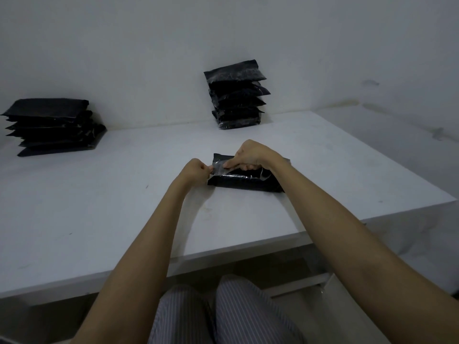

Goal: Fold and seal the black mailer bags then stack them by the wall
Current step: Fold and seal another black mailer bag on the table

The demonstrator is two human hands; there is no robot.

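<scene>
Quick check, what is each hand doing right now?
Left hand: pinching the end of the clear strip on the black bag.
Right hand: fingers curled, gripping the bag's flap.

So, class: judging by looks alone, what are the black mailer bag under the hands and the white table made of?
Black mailer bag: probably thin glossy plastic film, since it shows wrinkles and glints. White table: smooth matte board, perhaps laminate; its core cannot be told.

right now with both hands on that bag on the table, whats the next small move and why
Probably pull the clear strip off leftward. The left hand pinches its end at the flap, and the right hand holds down the mailer bag, so the flap looks not yet sealed. The stack by the wall comes later.
</scene>
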